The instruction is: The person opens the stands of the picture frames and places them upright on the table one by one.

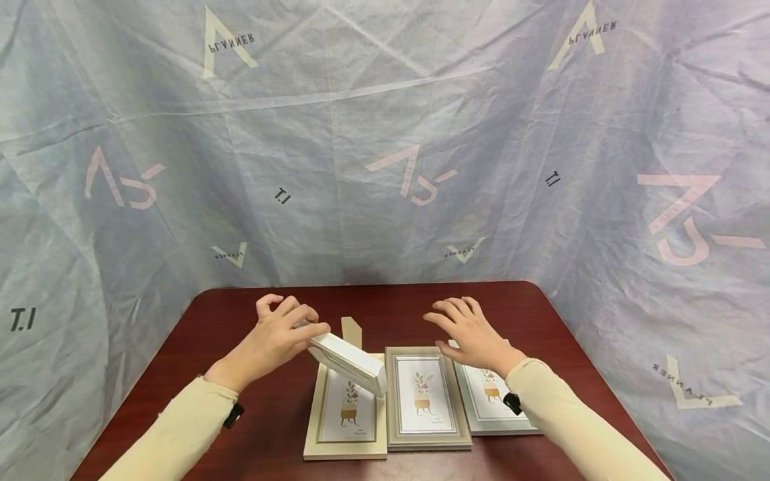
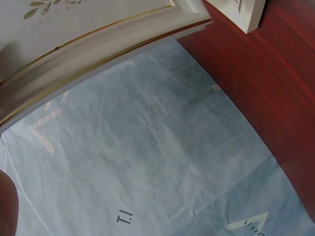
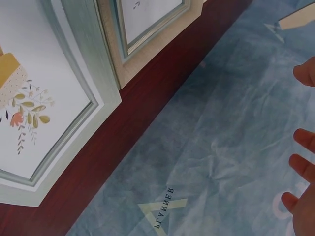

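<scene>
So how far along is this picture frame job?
Apparently done: a cream rectangular frame, a beige rectangular frame and a pale green rectangular frame lie face up in a row. In the left hand: a white rectangular frame, tilted. Remaining, probably: laying it flat.

From your head, one view looks forward and down over the surface [image 1: 271,401] to the hanging cloth [image 1: 337,220], standing farther back than the other two. Your left wrist view sits close to the raised frame [image 2: 98,44], facing past its edge, tilted, toward the cloth. Your right wrist view, also tilted, looks across the pale green frame [image 3: 54,98], your fingers [image 3: 301,167] at its right border, and shares that frame, the beige frame [image 1: 424,394] and the cloth with your head view.
</scene>
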